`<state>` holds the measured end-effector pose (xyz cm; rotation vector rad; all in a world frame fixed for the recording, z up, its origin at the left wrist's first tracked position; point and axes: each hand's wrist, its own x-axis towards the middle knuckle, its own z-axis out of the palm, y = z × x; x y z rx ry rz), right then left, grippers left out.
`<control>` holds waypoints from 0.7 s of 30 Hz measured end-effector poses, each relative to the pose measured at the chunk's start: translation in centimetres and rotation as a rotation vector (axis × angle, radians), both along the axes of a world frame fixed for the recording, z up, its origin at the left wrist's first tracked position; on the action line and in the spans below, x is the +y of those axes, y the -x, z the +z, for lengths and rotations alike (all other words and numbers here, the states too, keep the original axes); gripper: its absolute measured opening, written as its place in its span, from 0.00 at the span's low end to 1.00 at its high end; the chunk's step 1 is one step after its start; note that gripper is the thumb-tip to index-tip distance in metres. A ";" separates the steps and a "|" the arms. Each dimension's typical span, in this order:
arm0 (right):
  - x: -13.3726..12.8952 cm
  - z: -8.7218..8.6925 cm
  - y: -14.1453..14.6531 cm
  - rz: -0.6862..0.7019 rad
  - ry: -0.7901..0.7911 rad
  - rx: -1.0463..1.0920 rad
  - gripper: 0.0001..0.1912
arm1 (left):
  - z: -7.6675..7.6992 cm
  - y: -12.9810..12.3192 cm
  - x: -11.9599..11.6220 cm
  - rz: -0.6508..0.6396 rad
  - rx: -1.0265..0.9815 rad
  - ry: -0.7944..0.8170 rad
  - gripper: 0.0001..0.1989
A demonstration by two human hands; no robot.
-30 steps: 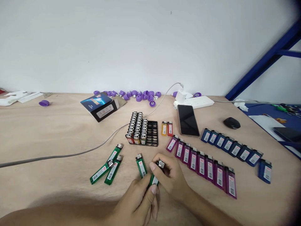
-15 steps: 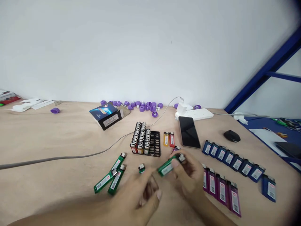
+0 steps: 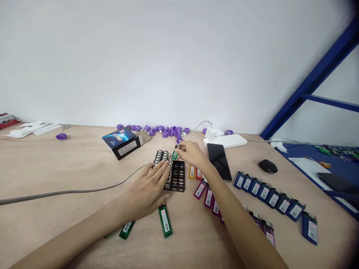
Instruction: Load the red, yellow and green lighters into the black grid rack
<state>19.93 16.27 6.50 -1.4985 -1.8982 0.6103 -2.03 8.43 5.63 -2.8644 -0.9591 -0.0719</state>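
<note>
My right hand (image 3: 192,154) pinches a green lighter (image 3: 175,153) by its top, holding it upright over the back of a black slotted tray (image 3: 178,183). Rows of lighters (image 3: 159,153) with metal tops stand in the tray's left part; slots show on its right. Across these rows lies my left hand (image 3: 144,188), fingers stretched out and touching the lighter tops, hiding some of them. Below that hand a green lighter (image 3: 165,222) lies on the table, with another green lighter (image 3: 126,229) partly hidden by my left forearm.
Right of the tray lie a yellow lighter (image 3: 192,172), a red lighter (image 3: 198,173), purple lighters (image 3: 200,189) and a row of blue lighters (image 3: 264,192). Behind are an open box (image 3: 120,139), purple caps (image 3: 171,132), a phone (image 3: 218,160), a power strip (image 3: 228,141) and a mouse (image 3: 267,166).
My right hand has carried the green lighter forward to the tray's back and turned it upright. My left hand has moved from the table's front onto the standing lighters.
</note>
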 end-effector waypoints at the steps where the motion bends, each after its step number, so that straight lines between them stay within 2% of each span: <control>1: -0.1 0.0 0.1 0.026 0.008 -0.019 0.11 | 0.1 0.1 0.0 -0.003 0.001 -0.005 0.33; 8: -0.8 -0.4 0.9 0.146 0.038 -0.136 0.15 | -0.2 0.1 -0.3 -0.003 0.006 -0.022 0.33; 12: -0.7 -0.7 1.1 0.176 0.052 -0.194 0.14 | -0.1 0.0 -0.2 -0.006 -0.010 -0.018 0.33; 17: -1.0 0.1 1.0 0.230 0.074 -0.276 0.13 | 0.4 0.4 -0.1 -0.008 0.045 0.009 0.32; 21: -1.3 0.7 1.1 0.277 0.087 -0.347 0.11 | 1.6 0.9 -1.1 -0.012 -0.017 0.017 0.31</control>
